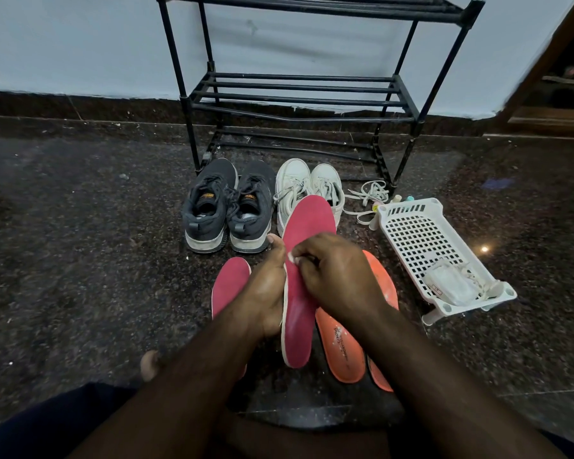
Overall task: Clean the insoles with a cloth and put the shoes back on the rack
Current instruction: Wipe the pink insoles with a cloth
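Your left hand (265, 286) grips the raised red insole (304, 276) along its left edge, thumb up by the rim. Your right hand (338, 273) curls over its middle — fingers pinching a scrap of white cloth (292, 257) against the red face. Grey shoes (227, 207) and white shoes (304, 190) sit before the rack (299, 94).

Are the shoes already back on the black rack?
No, the grey shoes and the white shoes stand on the floor in front of the rack.

Bare forearms, no sleeves; dark navy garment (47, 422) over lap.
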A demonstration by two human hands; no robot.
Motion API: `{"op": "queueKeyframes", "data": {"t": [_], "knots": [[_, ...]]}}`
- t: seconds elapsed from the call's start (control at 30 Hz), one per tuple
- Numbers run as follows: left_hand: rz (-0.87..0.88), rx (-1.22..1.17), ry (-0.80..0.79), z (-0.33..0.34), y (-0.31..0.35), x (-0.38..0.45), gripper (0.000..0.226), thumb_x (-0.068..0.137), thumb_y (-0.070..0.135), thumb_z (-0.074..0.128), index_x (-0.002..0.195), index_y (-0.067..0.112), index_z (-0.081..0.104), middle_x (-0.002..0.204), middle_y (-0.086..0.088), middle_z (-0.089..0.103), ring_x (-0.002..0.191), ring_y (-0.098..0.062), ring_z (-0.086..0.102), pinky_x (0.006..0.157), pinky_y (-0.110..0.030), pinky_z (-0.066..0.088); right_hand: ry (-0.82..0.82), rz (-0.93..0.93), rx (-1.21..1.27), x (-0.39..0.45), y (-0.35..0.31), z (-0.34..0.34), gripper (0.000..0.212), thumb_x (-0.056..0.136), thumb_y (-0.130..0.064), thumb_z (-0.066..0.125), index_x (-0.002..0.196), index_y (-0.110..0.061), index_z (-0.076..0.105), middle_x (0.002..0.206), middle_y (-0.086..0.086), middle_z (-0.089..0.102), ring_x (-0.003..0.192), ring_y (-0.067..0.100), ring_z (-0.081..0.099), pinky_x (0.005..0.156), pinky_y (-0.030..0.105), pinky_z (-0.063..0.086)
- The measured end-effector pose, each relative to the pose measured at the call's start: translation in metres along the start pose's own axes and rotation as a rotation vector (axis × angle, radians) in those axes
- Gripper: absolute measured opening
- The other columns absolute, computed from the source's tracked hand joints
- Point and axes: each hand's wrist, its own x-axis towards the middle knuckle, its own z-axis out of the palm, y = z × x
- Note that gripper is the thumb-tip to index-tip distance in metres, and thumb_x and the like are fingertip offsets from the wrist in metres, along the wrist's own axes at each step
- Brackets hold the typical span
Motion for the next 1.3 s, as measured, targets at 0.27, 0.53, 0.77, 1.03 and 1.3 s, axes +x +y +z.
{"op": "queueKeyframes", "data": {"t": [0.27, 0.53, 0.77, 1.03, 1.3], "knots": [[-0.011, -0.016, -0.019, 0.001, 0.000, -0.002, 0.087, 0.091, 0.077, 0.029, 0.087, 0.006, 0.077, 0.095, -0.017, 0.073, 0.089, -0.027, 0.073, 0.091, -0.040, 0.048, -0.059, 0.012, 0.052, -0.005, -0.009, 0.000, 0.013, 0.077, -0.007, 0.067, 0.086, -0.015, 0.070, 0.082, -0.001, 0.069, 0.079, 0.017, 0.062, 0.074, 0.035, 0.048], [-0.024, 0.019, -0.001, 0.002, -0.001, 0.000, 0.088, 0.092, 0.076, 0.025, 0.089, 0.007, 0.080, 0.099, -0.016, 0.071, 0.090, -0.029, 0.068, 0.089, -0.041, 0.045, -0.018, 0.024, 0.068, -0.004, -0.003, -0.007, 0.013, 0.078, -0.008, 0.068, 0.086, -0.018, 0.068, 0.080, -0.006, 0.067, 0.076, 0.012, 0.060, 0.071, 0.028, 0.047], [-0.002, 0.127, -0.081, -0.002, -0.001, 0.001, 0.089, 0.092, 0.078, 0.014, 0.103, 0.017, 0.078, 0.082, -0.012, 0.070, 0.061, -0.026, 0.061, 0.058, -0.032, 0.051, 0.140, 0.094, 0.020, 0.006, 0.017, -0.015, 0.008, 0.085, -0.012, 0.067, 0.090, -0.019, 0.068, 0.088, -0.007, 0.065, 0.083, 0.009, 0.058, 0.077, 0.028, 0.047], [0.043, 0.111, -0.108, -0.003, -0.003, 0.004, 0.078, 0.090, 0.075, 0.028, 0.107, 0.017, 0.078, 0.089, -0.013, 0.068, 0.066, -0.028, 0.062, 0.062, -0.035, 0.052, 0.105, 0.089, -0.051, 0.010, 0.020, -0.013, 0.019, 0.083, -0.001, 0.065, 0.095, -0.010, 0.076, 0.095, 0.006, 0.066, 0.091, 0.021, 0.062, 0.085, 0.007, 0.034], [0.006, 0.125, -0.124, -0.009, -0.007, 0.008, 0.079, 0.085, 0.078, 0.029, 0.103, 0.020, 0.080, 0.097, -0.013, 0.067, 0.085, -0.032, 0.051, 0.072, -0.043, 0.044, 0.161, 0.081, -0.042, 0.010, 0.024, -0.014, 0.014, 0.079, -0.002, 0.064, 0.085, -0.013, 0.070, 0.086, 0.002, 0.068, 0.083, 0.021, 0.061, 0.081, 0.027, 0.043]]}}
